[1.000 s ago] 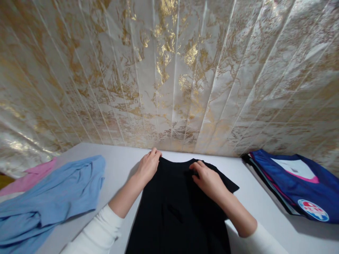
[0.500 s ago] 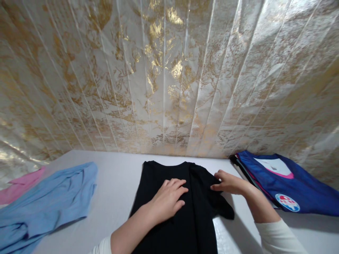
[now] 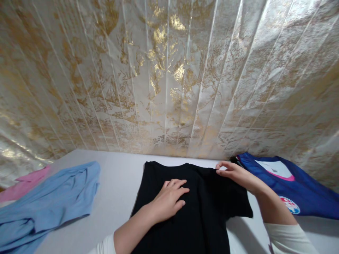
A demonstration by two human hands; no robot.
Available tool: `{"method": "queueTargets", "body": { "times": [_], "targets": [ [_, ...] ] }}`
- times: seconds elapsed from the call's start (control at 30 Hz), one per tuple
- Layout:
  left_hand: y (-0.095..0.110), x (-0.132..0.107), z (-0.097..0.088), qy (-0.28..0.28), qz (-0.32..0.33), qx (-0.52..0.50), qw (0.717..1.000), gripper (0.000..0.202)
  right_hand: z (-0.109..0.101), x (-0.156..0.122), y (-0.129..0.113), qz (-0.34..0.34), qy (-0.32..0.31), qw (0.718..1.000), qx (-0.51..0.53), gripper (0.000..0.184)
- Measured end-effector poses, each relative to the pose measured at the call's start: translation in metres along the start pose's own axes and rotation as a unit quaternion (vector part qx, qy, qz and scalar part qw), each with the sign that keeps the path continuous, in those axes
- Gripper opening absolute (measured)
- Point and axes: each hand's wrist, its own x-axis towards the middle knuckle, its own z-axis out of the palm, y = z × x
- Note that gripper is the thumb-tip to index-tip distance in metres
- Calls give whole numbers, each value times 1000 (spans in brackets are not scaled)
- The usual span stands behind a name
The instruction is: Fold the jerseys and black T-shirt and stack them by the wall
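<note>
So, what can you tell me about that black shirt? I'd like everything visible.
The black shirt is plain, in dull, soft-looking fabric. It lies spread on the white table, shallow neckline away from the person, lower end out of frame. A short sleeve spreads rightward; none shows on the left. The left hand rests flat on its front; the right hand appears to pinch its upper edge near that sleeve.

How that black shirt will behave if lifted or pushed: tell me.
The black shirt would probably hang limp, since soft creases run through it. It looks thin at its edge against the table, so likely light for its size. Pushed, it may bunch up, as it lies spread out.
</note>
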Motion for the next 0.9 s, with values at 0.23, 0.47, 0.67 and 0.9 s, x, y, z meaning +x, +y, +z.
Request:
{"method": "queueTargets", "body": {
  "times": [0.23,0.47,0.67,0.9],
  "targets": [
    [-14,5,-6,183,-194,-369,890,34,73,-1,-56,-75,-114,928,347,52],
    [-25,6,-29,214,-307,-429,822,69,57,43,1,-108,36,991,68,35],
    [-33,4,-44,210,-310,-351,858,49,79,66,16,-136,0,991,0,37],
    [-32,9,-41,169,-270,-329,889,36,74,91,19,-172,40,977,-120,30]
  ]
}}
